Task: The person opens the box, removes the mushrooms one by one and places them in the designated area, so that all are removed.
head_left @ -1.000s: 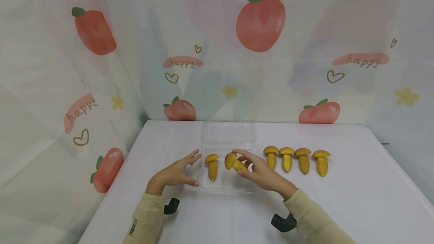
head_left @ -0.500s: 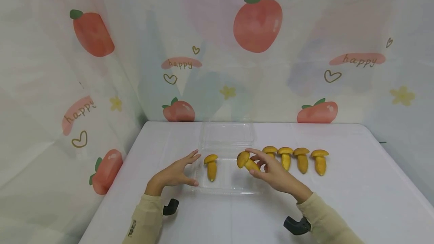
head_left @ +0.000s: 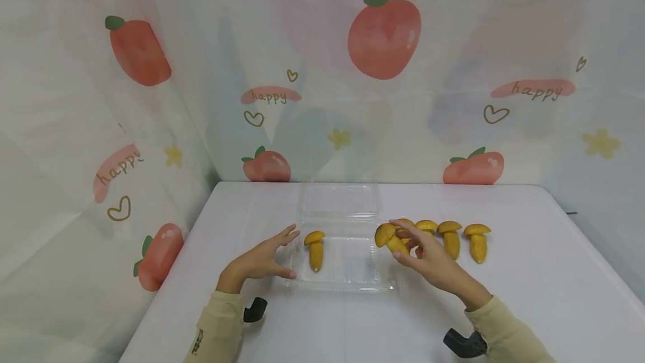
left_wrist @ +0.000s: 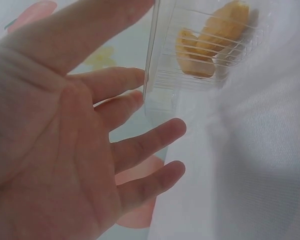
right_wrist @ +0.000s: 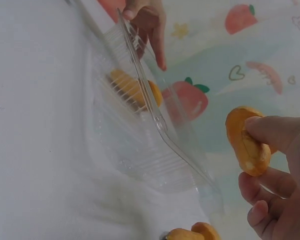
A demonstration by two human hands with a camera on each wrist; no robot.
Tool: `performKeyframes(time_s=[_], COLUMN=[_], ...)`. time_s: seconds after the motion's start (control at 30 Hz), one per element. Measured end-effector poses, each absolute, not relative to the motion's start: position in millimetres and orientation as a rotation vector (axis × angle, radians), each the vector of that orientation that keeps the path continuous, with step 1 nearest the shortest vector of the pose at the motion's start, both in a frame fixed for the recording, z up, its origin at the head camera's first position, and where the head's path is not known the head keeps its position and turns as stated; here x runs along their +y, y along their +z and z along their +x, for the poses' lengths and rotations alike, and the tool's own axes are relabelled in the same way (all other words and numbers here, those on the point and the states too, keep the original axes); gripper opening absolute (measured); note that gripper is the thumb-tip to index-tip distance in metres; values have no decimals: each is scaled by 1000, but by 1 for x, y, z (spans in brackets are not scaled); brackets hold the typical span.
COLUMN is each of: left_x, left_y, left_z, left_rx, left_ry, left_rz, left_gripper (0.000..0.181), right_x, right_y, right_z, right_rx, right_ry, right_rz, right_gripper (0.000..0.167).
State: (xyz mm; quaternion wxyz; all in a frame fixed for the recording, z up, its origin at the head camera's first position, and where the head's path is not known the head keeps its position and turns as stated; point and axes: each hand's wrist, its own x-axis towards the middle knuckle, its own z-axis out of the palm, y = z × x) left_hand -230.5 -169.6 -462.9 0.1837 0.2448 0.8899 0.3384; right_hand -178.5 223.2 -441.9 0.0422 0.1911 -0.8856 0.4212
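Observation:
My right hand (head_left: 434, 259) pinches a yellow mushroom (head_left: 385, 234) by its stem, just past the right edge of a clear plastic box (head_left: 347, 284). In the right wrist view the thumb presses on that mushroom (right_wrist: 247, 145), held above the table. Another mushroom (head_left: 316, 254) lies in the left part of the box. My left hand (head_left: 257, 259) is at the box's left edge, fingers spread and relaxed; in the left wrist view the fingers of the left hand (left_wrist: 85, 130) reach to the box wall (left_wrist: 152, 55).
A row of several mushrooms (head_left: 477, 242) lies on the white table (head_left: 534, 296) at the right, partly behind my right hand. The box's raised lid (head_left: 339, 199) stands at the back. A patterned cloth (head_left: 312, 32) hangs behind and to the left.
My right hand has moved to the right with its mushroom, from above the box to beyond its right edge. My left hand has stayed in place.

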Motion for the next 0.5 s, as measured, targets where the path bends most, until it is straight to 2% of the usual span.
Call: performKeyframes(time_s=[0.5], left_x=[-170], left_y=[-463], left_z=[-231], left_rx=[2509], left_ry=[958], left_rz=[702], left_gripper=[98], right_x=[257], right_y=[-444], right_z=[-166], right_rx=[-2663], right_ry=[1180], right_rz=[451], right_gripper=[60])
